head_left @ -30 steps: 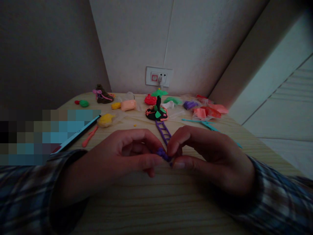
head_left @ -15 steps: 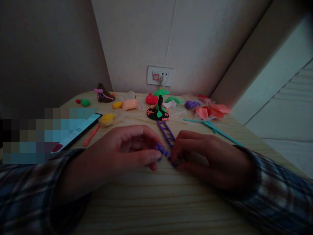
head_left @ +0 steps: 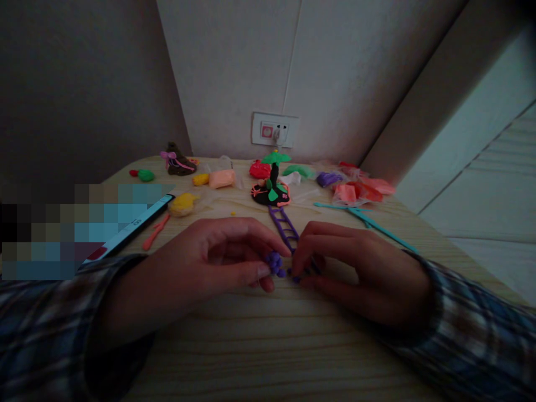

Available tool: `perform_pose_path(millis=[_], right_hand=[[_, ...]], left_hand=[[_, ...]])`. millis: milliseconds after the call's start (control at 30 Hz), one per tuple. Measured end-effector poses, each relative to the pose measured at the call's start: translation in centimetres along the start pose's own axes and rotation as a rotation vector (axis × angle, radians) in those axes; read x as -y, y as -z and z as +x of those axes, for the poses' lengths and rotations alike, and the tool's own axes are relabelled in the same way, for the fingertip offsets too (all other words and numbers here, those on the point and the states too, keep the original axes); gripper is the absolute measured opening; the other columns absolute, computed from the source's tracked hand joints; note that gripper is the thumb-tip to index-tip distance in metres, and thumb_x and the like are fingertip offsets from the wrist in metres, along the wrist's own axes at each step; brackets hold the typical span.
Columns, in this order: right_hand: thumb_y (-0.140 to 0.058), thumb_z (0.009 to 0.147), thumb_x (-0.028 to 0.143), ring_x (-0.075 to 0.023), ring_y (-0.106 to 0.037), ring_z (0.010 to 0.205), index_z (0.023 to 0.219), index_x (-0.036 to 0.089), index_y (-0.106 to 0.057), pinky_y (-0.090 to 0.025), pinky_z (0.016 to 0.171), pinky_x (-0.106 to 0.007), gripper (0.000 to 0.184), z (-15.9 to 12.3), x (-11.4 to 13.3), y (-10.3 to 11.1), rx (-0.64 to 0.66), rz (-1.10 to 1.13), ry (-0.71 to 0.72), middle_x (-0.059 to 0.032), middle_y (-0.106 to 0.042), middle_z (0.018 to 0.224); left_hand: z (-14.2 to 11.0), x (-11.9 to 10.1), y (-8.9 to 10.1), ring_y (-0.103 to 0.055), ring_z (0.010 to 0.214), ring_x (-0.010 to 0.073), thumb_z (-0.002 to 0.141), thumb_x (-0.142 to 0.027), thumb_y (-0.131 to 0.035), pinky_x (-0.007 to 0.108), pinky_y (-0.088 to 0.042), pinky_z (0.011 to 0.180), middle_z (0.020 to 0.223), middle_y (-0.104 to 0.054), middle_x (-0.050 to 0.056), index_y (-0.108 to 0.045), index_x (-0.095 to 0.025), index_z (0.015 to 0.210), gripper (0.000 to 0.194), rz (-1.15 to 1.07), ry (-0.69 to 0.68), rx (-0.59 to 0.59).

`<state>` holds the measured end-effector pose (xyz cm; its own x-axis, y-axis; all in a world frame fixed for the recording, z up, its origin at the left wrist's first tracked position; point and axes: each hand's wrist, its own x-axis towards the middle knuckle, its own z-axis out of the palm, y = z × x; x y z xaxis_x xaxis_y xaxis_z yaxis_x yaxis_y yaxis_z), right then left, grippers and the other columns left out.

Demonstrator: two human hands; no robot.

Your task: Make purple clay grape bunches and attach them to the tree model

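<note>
Both of my hands rest on the wooden table (head_left: pixel 268 346), fingertips meeting at its middle. My left hand (head_left: pixel 218 262) pinches a small lump of purple clay (head_left: pixel 275 262) between thumb and fingers. My right hand (head_left: pixel 355 268) is curled with its fingertips pressed on tiny purple clay bits (head_left: pixel 295 277) beside the lump. A purple clay ladder (head_left: pixel 285 228) lies just beyond my fingers. It leads up to a black clay mound with a green-topped tree (head_left: pixel 272 181).
Clay lumps in yellow (head_left: pixel 182 205), orange (head_left: pixel 221 178), red (head_left: pixel 258 169), green (head_left: pixel 145 175) and purple (head_left: pixel 327 178) lie along the far edge, with pink wrappers (head_left: pixel 360 191). A teal tool (head_left: pixel 364 219) lies right, an orange tool (head_left: pixel 154 233) and a box (head_left: pixel 129 230) left. A wall socket (head_left: pixel 274 130) is behind.
My right hand lowered from a raised pinch onto the table. The purple clay, stretched between both hands before, is now bunched at my left fingertips.
</note>
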<state>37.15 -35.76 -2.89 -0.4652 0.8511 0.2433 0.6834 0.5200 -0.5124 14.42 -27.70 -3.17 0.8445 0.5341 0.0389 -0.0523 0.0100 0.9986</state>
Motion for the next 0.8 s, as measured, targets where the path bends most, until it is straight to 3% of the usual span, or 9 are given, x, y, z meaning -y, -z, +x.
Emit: perform_pose_path(millis=[400,800], right_hand=[[-0.058,0.093,0.010,-0.0103,-0.068,0.076,0.092,0.020,-0.066,-0.053,0.075,-0.019,0.013,0.21,0.48,-0.27,-0.094,0.241,-0.026,0.0019,-0.075,0.084],[-0.062,0.100,0.012,-0.0089,-0.066,0.081,0.098,0.019,-0.063,-0.054,0.078,-0.018,0.008,0.09,0.92,-0.64,-0.171,0.111,0.157,0.0023,-0.071,0.090]], left_hand=[[0.27,-0.21,-0.17,-0.075,0.084,0.0061,0.084,-0.006,-0.075,0.007,-0.057,0.075,0.087,-0.079,-0.010,-0.079,-0.022,0.093,0.019,0.048,0.040,0.004],[0.26,0.53,0.10,-0.074,0.085,0.0091,0.083,-0.009,-0.078,0.010,-0.059,0.075,0.090,-0.078,-0.007,-0.075,-0.021,0.091,0.015,0.021,0.044,0.005]])
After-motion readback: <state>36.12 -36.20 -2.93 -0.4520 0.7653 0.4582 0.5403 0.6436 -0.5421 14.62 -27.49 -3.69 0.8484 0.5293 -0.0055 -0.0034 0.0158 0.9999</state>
